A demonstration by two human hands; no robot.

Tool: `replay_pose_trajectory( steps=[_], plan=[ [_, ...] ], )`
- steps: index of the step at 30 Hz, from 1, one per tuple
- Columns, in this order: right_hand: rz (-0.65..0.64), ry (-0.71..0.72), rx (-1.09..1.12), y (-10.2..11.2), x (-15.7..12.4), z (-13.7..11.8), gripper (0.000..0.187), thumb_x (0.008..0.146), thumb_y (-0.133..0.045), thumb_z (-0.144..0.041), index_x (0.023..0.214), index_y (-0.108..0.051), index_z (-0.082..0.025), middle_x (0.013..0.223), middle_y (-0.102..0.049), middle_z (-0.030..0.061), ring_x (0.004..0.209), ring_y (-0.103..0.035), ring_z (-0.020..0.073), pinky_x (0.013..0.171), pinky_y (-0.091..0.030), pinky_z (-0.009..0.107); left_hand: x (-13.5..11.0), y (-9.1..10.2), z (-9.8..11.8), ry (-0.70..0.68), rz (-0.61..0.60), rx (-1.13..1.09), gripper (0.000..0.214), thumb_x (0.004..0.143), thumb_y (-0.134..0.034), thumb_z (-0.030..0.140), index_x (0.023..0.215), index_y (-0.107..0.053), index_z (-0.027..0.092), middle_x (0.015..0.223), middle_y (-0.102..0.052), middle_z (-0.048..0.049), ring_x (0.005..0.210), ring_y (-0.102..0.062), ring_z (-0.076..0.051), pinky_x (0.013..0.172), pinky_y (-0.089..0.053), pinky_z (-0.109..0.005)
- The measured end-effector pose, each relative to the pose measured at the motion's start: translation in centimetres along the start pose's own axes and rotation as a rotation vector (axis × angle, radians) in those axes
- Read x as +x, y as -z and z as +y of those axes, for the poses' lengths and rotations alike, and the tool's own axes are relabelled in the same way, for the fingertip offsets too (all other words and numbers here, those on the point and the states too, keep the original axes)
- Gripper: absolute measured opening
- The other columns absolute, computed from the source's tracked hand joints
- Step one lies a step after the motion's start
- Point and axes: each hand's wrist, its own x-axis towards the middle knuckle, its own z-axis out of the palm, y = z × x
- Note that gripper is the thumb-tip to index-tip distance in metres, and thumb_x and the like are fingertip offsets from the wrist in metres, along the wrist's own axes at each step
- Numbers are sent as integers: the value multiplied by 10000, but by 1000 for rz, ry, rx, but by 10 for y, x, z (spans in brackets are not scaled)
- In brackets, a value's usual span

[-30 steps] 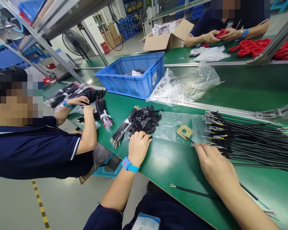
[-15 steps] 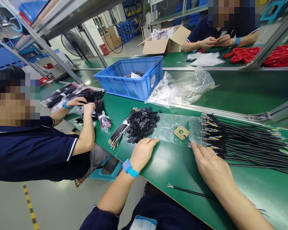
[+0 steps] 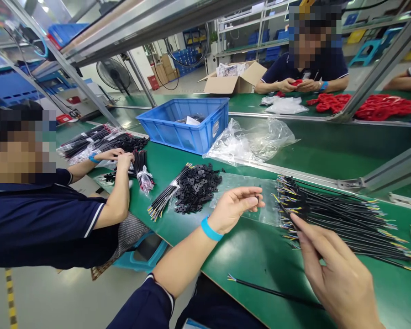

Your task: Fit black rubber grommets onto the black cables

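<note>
My left hand point(image 3: 238, 206), with a blue wristband, is raised above a clear plastic sheet, thumb and fingers closed on a small black part point(image 3: 257, 198) that is mostly hidden. My right hand point(image 3: 332, 265) pinches a black cable point(image 3: 290, 211) whose stripped coloured wire ends point up and left toward my left hand. Behind it, a large bundle of black cables point(image 3: 342, 219) with coloured wire ends lies on the green table. One loose cable point(image 3: 274, 292) lies near the front edge, partly under my right hand. A pile of small black plastic parts point(image 3: 198, 189) sits left of the sheet.
A tied cable bundle point(image 3: 169, 192) lies beside the black parts. A blue crate point(image 3: 185, 130) and a crumpled clear bag point(image 3: 250, 139) stand farther back. One co-worker point(image 3: 55, 214) sits at the left; another point(image 3: 304, 75) sits across, near red items point(image 3: 370, 106).
My left hand has lifted off the table and moved right, now pinching a small black part. My right hand has raised a cable off the yellowish sponge, which is now hidden. The view has shifted slightly.
</note>
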Motion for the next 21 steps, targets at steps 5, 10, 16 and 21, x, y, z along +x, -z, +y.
replay_pose_trajectory(
  steps=[5,10,16,21],
  plan=[
    [-19,65,-73,-1,-5,-6,698,1006,-614,-93,1637,-426,-324,998,-698,11,819,-662,110,812,-492,225,-5,9,-11,107,23,-170,467,661,-1003,369,1036,-805,172,983,-787,-65,839,-758,-137,676,-535,-187],
    [-38,86,-129,-3,-6,-11,669,1028,-563,-93,1645,-411,-305,907,-665,-4,748,-617,93,685,-431,221,-8,13,-14,134,18,-137,493,697,-984,387,1093,-797,160,1031,-794,-78,842,-763,-143,684,-558,-196],
    [-46,90,-183,-4,-9,-10,645,1023,-562,-82,1625,-437,-275,881,-665,-5,751,-599,99,621,-381,232,-8,13,-13,138,16,-96,499,666,-996,430,1055,-821,171,1004,-797,-81,804,-766,-144,656,-546,-191],
    [-82,159,-264,1,-10,-8,773,975,-555,0,1678,-348,-247,940,-710,23,809,-619,140,709,-414,268,-10,13,-13,84,42,44,541,698,-965,494,1091,-826,149,1034,-798,-127,827,-770,-184,677,-544,-232]
  ],
)
